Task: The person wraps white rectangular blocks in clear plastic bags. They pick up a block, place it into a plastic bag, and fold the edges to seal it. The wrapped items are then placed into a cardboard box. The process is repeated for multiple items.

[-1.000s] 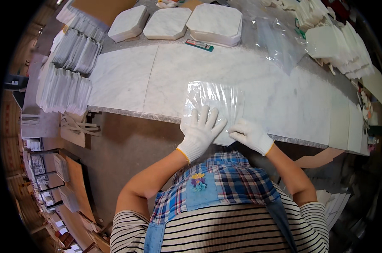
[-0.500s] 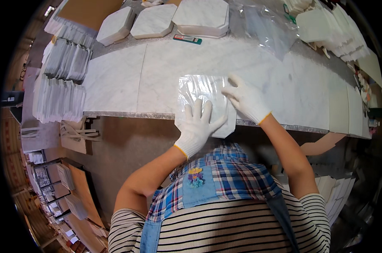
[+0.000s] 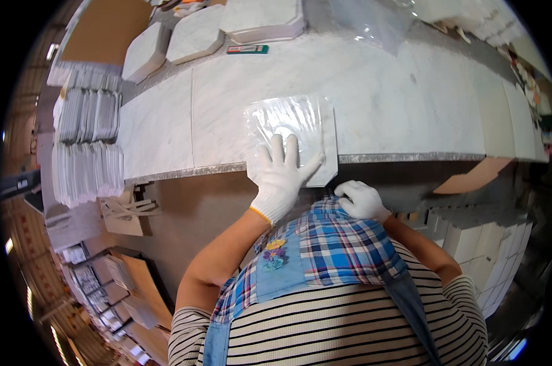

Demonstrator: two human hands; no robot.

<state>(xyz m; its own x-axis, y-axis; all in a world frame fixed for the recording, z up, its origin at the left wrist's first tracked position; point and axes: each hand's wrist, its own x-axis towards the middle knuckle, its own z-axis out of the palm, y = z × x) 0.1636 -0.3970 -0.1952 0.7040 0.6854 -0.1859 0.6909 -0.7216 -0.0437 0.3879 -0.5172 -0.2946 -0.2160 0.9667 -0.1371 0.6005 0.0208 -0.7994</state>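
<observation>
My left hand (image 3: pixel 281 172), in a white knit glove, lies flat with its fingers spread on a white marble-look tile (image 3: pixel 329 168). A wrinkled clear plastic sheet or bag (image 3: pixel 288 113) covers most of this tile, whose near end juts past the table edge. Close to the plaid apron (image 3: pixel 349 244), my gloved right hand (image 3: pixel 362 200) is closed with curled fingers, apart from the tile. Whatever those fingers may hold is hidden.
Under the work stretches a white marble-look tabletop (image 3: pixel 404 104). Octagonal tiles (image 3: pixel 260 18) and a small green-and-red flat box (image 3: pixel 247 49) lie along its far side. Rows of thin tiles (image 3: pixel 90 171) stand at left; clear plastic (image 3: pixel 373 21) lies at the back right.
My right hand has left the tile's right edge, drawn back toward my apron, and its fingers have curled. My left hand stays spread on the plastic-covered tile. The view has shifted slightly.
</observation>
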